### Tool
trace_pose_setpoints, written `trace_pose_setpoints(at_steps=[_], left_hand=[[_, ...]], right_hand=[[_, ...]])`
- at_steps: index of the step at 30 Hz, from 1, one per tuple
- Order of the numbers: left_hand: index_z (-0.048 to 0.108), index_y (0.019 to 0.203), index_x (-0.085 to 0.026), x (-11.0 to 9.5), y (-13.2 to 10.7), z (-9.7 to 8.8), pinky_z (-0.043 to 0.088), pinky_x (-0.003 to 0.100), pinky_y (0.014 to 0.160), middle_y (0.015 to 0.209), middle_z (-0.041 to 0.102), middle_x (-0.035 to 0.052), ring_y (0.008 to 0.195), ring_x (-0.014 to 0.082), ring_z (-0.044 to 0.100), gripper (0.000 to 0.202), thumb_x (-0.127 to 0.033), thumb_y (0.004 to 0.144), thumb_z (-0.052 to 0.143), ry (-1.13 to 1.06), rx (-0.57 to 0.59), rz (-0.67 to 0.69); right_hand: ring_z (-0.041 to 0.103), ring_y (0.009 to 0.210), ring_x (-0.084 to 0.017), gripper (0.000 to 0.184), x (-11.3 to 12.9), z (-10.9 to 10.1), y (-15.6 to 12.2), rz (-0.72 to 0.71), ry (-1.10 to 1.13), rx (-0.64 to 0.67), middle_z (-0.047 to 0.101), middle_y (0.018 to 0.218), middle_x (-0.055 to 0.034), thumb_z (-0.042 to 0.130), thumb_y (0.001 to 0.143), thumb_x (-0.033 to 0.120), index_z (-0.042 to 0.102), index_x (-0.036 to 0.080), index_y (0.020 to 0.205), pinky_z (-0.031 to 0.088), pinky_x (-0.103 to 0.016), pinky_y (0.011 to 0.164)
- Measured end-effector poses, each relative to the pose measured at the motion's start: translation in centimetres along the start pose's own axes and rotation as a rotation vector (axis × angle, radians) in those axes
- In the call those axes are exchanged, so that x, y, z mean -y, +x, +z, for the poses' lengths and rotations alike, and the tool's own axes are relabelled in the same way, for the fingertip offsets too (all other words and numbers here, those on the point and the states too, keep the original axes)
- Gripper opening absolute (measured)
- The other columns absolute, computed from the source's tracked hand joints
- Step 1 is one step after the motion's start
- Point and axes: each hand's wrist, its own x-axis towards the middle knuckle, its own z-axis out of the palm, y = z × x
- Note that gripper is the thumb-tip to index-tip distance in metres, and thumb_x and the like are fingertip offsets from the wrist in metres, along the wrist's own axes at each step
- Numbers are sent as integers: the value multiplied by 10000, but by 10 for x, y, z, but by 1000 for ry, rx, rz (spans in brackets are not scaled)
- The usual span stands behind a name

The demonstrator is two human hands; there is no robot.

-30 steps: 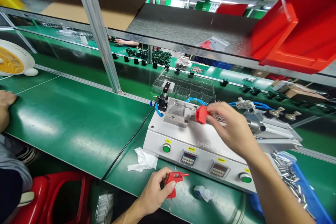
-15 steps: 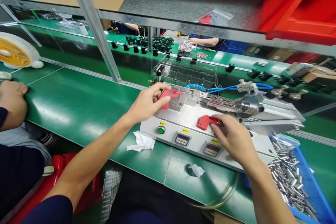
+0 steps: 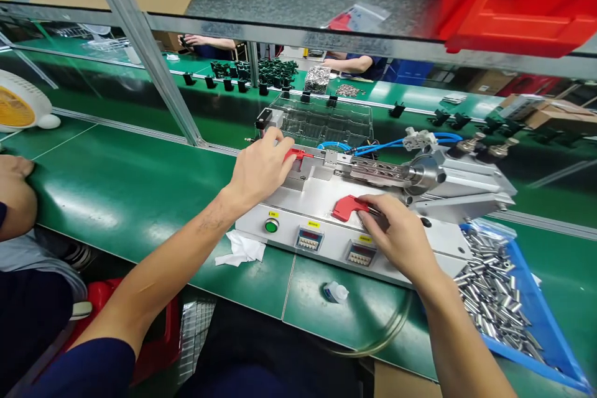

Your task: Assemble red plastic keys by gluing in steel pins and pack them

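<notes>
My left hand has its fingers on a red plastic part, which sits at the metal holder block on the left of the bench machine. The hand hides much of that part. My right hand pinches a second red plastic part by its narrow end, low over the machine's front plate. Behind the right hand lies the machine's slotted metal slide, in line with the holder. A green button and two small counters face me on the machine's front.
A blue bin of metal tubes stands at the right. A small bottle and white tissue lie in front of the machine. A shelf with a red bin hangs overhead. A co-worker's arm rests at the left.
My left hand has brought its red part back into the holder block, and its fingers now cover more of it. My right hand keeps its red part over the plate. The camera view has shifted.
</notes>
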Motion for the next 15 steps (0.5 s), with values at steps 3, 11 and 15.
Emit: trace_pose_setpoints(at_steps=[3,11,15], left_hand=[[741,1062,-148,11,-10,10,547,350,760,1126,721,124,989,272,709,228,-242,1063,534,-148,-83,108],[699,1081,-168,32,-73,5,536,314,758,921,758,43,808,183,685,152,-226,1088,558,-466,-189,335],[657,1161,-170,32,-120,24,533,302,766,983,768,52,848,186,728,160,-220,1125,510,-373,-57,383]], right_hand=[[750,1052,-294,222,-1,1,1,-9,24,11,775,1107,-117,542,1057,302,679,207,1204,617,-427,899],[733,1099,-302,221,18,-31,-56,94,-151,-297,747,1181,-106,668,1010,225,712,256,1224,593,-452,985],[724,791,-216,118,20,-31,-106,256,-92,-255,727,925,-47,646,1016,204,699,249,1112,610,-350,766]])
